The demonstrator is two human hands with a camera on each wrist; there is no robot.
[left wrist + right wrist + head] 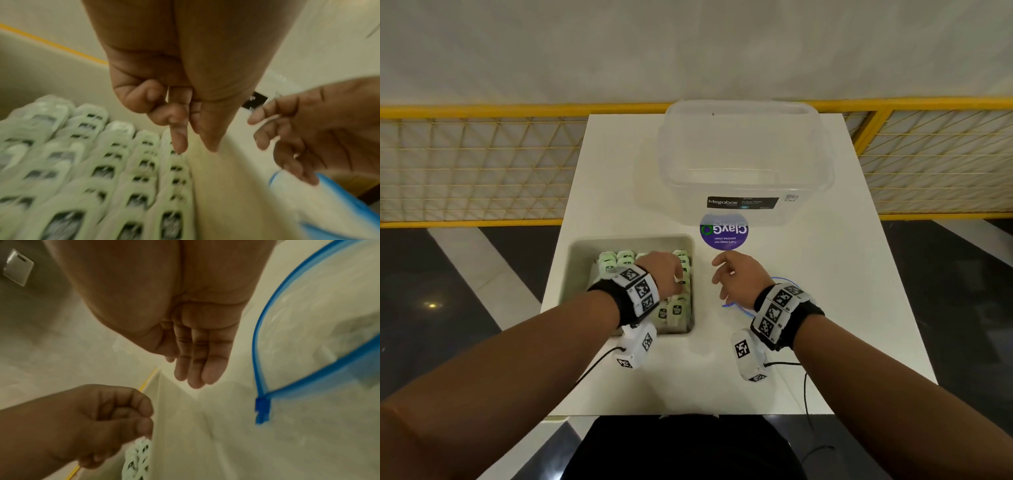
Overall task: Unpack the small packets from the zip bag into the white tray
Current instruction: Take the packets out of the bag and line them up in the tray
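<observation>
Rows of small pale-green packets (674,310) (102,170) fill much of the white tray (630,238) at the table's left. My left hand (681,282) (195,147) hangs over the tray's right side. Its index finger and thumb point down, its other fingers are curled, and the index fingertip (179,146) touches the top of a packet in the rightmost row, with nothing between finger and thumb. My right hand (717,274) (195,378) hovers just right of the tray with relaxed, empty fingers. The clear zip bag (780,279) (318,337) with a blue zip lies under that wrist.
A large clear Megabox container (743,161) stands at the back of the white table (842,308). A round purple sticker (723,233) lies in front of it. A yellow mesh fence (482,164) runs behind. Black cables (804,387) trail off the front edge.
</observation>
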